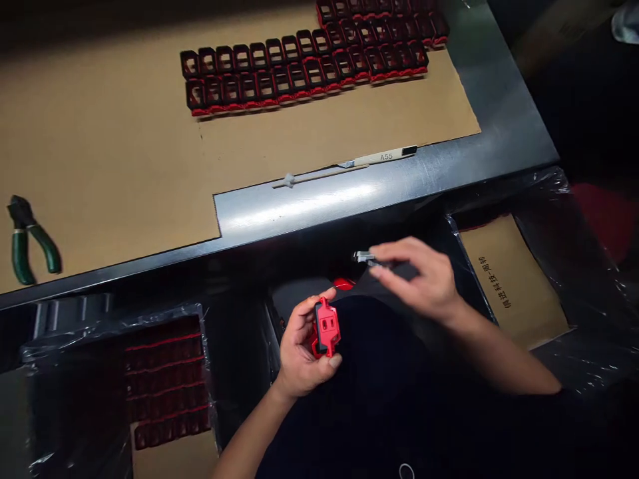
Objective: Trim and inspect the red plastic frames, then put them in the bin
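My left hand (307,352) is closed round a red-and-black plastic housing (328,326), gripped by its ends between thumb and fingers. Its red face, with two small slots, is turned up toward me. To the right and a little higher, my right hand (424,276) pinches a small silver-grey piece with a dark end (363,256) between thumb and fingers. The exact kind of this piece is too small to make out. The two hands are apart, in front of the bench edge. A bit of another red thing (343,284) shows between them, mostly hidden.
Rows of red-and-black housings (299,73) stand on cardboard (124,146) on the metal bench (324,203). A craft knife marked A55 (384,157), a thin stick (319,176) and green-handled cutters (32,239) lie near its edge. Plastic-lined bins hold housings (170,392) and cardboard (514,286).
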`<state>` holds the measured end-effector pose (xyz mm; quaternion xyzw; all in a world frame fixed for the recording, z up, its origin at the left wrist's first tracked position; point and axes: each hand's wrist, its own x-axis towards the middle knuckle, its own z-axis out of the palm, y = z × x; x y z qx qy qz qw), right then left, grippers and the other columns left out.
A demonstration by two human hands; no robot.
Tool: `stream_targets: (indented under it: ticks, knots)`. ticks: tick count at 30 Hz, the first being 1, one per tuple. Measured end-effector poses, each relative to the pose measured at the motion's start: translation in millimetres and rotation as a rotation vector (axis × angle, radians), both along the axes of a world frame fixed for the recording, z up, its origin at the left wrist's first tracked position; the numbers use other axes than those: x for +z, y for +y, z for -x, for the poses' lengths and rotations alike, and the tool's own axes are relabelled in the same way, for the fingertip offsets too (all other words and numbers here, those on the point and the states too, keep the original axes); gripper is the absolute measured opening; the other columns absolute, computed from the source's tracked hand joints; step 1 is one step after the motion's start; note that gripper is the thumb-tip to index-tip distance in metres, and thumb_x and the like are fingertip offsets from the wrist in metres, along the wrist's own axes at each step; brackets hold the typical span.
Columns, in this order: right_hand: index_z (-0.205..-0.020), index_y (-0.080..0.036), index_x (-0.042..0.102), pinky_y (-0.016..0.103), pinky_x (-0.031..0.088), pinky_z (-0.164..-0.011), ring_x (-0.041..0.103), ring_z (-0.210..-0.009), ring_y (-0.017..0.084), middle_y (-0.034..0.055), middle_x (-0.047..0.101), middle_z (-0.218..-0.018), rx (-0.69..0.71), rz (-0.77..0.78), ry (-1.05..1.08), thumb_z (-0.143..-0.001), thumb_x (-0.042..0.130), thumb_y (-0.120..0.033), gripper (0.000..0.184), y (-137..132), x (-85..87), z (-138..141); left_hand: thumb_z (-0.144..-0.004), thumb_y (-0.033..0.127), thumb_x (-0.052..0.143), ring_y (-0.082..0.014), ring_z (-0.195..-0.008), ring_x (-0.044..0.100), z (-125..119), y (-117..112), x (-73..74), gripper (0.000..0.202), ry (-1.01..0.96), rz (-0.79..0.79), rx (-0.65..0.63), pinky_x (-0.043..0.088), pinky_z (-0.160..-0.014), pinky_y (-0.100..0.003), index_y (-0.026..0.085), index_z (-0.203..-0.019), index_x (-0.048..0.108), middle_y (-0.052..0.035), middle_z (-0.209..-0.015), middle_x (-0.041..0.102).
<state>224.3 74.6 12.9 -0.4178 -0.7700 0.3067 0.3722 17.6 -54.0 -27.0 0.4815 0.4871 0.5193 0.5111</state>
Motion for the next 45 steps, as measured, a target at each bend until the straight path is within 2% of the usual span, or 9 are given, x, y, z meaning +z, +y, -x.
stream_targets:
  ticks: [2,4,7,11,17,21,30,39,45]
  knots:
    - [-0.103,-0.018,0.071,0.032,0.059,-0.066,0.070,-0.076,0.019,0.0074,0.075,-0.097,-0.175,-0.012,-0.129,-0.082,0.074,-0.030,0.024,46.9,-13.8,-0.4,-0.082,0.058,0.069,-0.0142,-0.068,0.068,0.2,-2.4,1.8,0.066,-0.026,-0.001,0.020,0.057,-0.052,-0.026,0.028,-0.135,0.041,-0.0196,-0.144,0.055]
    - [-0.099,-0.018,0.071,0.037,0.057,-0.072,0.068,-0.080,0.023,0.0068,0.073,-0.090,-0.238,-0.089,-0.279,-0.079,0.075,-0.030,0.024,90.9,-27.7,-0.4,-0.084,0.056,0.068,-0.0088,-0.057,0.061,0.1,-5.0,3.8,0.064,-0.025,-0.023,0.026,0.051,-0.043,-0.023,0.029,-0.133,0.039,-0.0205,-0.148,0.051]
    - [-0.097,-0.020,0.071,0.045,0.053,-0.086,0.066,-0.096,0.028,0.0090,0.074,-0.098,-0.263,-0.208,-0.364,-0.081,0.071,-0.028,0.018,121.1,-35.7,2.3,-0.084,0.046,0.072,-0.0166,-0.076,0.070,0.3,-8.6,5.4,0.062,0.043,-0.047,0.039,0.058,-0.054,-0.027,0.029,-0.133,0.038,-0.0199,-0.144,0.053]
    - [-0.096,-0.021,0.071,0.044,0.053,-0.088,0.067,-0.097,0.028,0.0095,0.073,-0.103,-0.334,-0.170,-0.174,-0.086,0.066,-0.032,0.015,72.9,-19.1,8.9,-0.081,0.032,0.076,-0.0316,-0.122,0.063,1.3,-8.7,4.4,0.064,0.141,-0.048,0.034,0.060,-0.086,-0.044,0.027,-0.134,0.039,-0.0190,-0.140,0.056]
    - [-0.097,-0.014,0.072,0.028,0.054,-0.063,0.068,-0.064,0.015,0.0040,0.074,-0.074,0.205,0.993,0.184,-0.083,0.071,-0.038,0.028,-33.1,-6.6,17.5,-0.080,0.025,0.075,-0.0320,-0.128,0.060,0.2,-0.4,-1.3,0.062,0.103,-0.020,-0.038,0.057,-0.096,-0.046,0.024,-0.133,0.042,-0.0213,-0.140,0.057]
    - [-0.095,-0.012,0.072,0.028,0.055,-0.065,0.069,-0.062,0.014,0.0036,0.074,-0.072,0.248,1.321,0.321,-0.080,0.075,-0.039,0.032,-50.0,-12.5,22.0,-0.079,0.021,0.074,-0.0286,-0.116,0.068,-1.7,1.8,-3.5,0.062,0.054,0.055,-0.101,0.061,-0.087,-0.041,0.025,-0.131,0.042,-0.0212,-0.144,0.054]
    - [-0.082,-0.013,0.070,0.020,0.047,-0.056,0.066,-0.057,0.010,-0.0011,0.072,-0.063,0.216,1.420,0.359,-0.074,0.071,-0.024,0.013,-46.1,-17.1,25.9,-0.077,0.014,0.072,-0.0211,-0.097,0.073,-4.2,-0.9,1.9,0.060,0.118,0.112,-0.082,0.063,-0.078,-0.034,0.025,-0.129,0.042,-0.0201,-0.145,0.054]
    - [-0.077,-0.014,0.069,0.021,0.048,-0.058,0.063,-0.053,0.009,-0.0038,0.070,-0.058,0.196,1.445,0.420,-0.069,0.068,-0.017,0.008,-47.9,-23.7,27.8,-0.076,0.008,0.065,-0.0224,-0.100,0.072,-2.0,1.2,4.0,0.066,0.241,0.051,-0.124,0.063,-0.073,-0.032,0.026,-0.135,0.041,-0.0188,-0.147,0.052]
    - [-0.078,-0.014,0.069,0.021,0.048,-0.059,0.066,-0.058,0.010,-0.0013,0.073,-0.064,0.173,1.461,0.377,-0.072,0.076,-0.029,0.017,-47.9,-20.0,25.7,-0.079,0.010,0.065,-0.0228,-0.107,0.071,0.4,0.3,-1.0,0.085,0.266,0.036,-0.163,0.061,-0.088,-0.039,0.027,-0.152,0.027,-0.0180,-0.148,0.053]
